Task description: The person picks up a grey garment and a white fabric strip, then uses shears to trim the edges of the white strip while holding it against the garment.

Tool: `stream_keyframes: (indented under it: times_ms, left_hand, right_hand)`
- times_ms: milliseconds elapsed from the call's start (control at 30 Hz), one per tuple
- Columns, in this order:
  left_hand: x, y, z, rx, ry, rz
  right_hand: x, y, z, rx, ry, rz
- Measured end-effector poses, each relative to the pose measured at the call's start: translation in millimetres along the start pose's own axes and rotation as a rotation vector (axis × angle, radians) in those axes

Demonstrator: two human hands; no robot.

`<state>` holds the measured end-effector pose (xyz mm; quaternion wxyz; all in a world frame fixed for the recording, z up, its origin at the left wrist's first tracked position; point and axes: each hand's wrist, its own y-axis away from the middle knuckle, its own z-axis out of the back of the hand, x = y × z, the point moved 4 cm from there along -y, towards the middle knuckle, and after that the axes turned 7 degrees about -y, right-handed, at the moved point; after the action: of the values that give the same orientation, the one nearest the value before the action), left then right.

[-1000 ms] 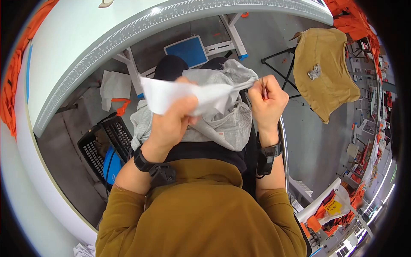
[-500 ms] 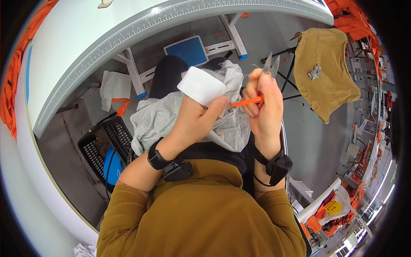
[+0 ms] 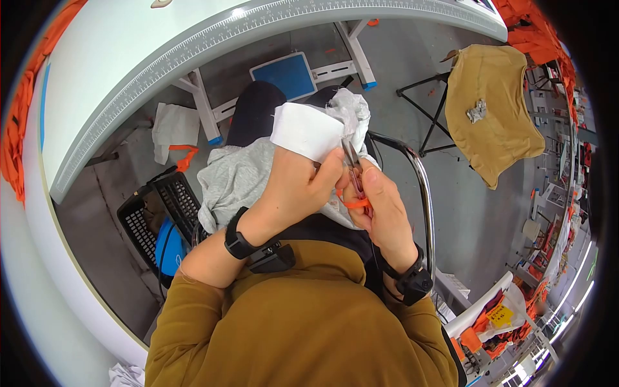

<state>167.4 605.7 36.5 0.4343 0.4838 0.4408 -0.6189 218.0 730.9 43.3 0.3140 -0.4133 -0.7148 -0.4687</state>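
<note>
Grey knit fabric lies bunched across my lap, with a white cloth band standing out from it. My left hand is closed on the white cloth band, thumb toward its right edge. In my right hand are thread snips with an orange ring. Their blades point up and lie against the right edge of the band, beside the grey fabric. Whether the blades have closed on a thread cannot be made out.
A white table with a ruler edge curves ahead of me. Left of my lap is a black plastic basket with a blue item. A brown cloth-covered stool stands to the right, past a metal chair arm.
My right hand has come down and left, bringing the snips from up beside the cloth to its right edge. My left hand stays nearly in place with the white band.
</note>
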Motion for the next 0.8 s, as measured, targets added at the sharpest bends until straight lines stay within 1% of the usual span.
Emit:
stream_keyframes:
  times_ms: [133,200,333,400,433,467,500,533,600,633,700,733,767,800]
  left_hand:
    - [-1.3,1.4,2.0,-0.003,0.012,0.035]
    - [1.0,2.7,3.1,0.06,-0.153,-0.043]
    - [-2.4,2.2,3.4,0.035,-0.153,-0.058]
    - [4.4,3.2,1.1,0.175,-0.132,0.028]
    - [6.2,3.5,-0.3,0.175,-0.132,0.028]
    - [4.7,3.6,-1.5,0.127,-0.197,-0.06]
    - [1.9,3.8,-2.7,0.078,-0.262,-0.148]
    - [0.6,3.7,-5.0,0.078,-0.262,-0.147]
    - [-1.2,3.3,-3.4,-0.025,-0.045,-0.07]
    - [-2.8,3.1,-2.3,-0.024,-0.042,-0.07]
    - [0.7,3.8,-3.8,0.128,-0.008,0.067]
    - [1.2,3.4,-5.5,0.127,-0.008,0.067]
    - [-2.3,2.5,-7.4,0.095,-0.046,-0.056]
    - [-5.1,2.5,-8.1,0.062,-0.084,-0.179]
  right_hand:
    - [0.0,-0.2,1.1,-0.014,0.028,0.005]
    - [-0.6,-0.5,1.8,-0.023,0.028,0.0]
    - [1.2,-1.5,2.5,-0.043,0.086,0.064]
    - [1.6,-1.4,2.9,-0.055,0.115,0.097]
    - [1.5,-0.7,4.6,-0.061,0.093,0.14]
    - [2.5,-0.1,6.2,-0.067,0.072,0.183]
    - [4.0,0.1,7.4,-0.066,0.073,0.182]
    - [8.0,0.5,9.7,-0.091,0.028,0.221]
    - [15.4,-1.0,13.8,-0.147,-0.035,0.277]
    - [15.0,-4.8,15.7,-0.15,-0.033,0.277]
    - [14.0,-13.5,19.4,-0.279,0.398,0.29]
    - [18.2,-17.0,16.1,-0.315,0.528,0.357]
    - [16.6,-19.8,16.4,-0.314,0.526,0.357]
    - [12.0,-22.8,17.7,-0.293,0.442,0.32]
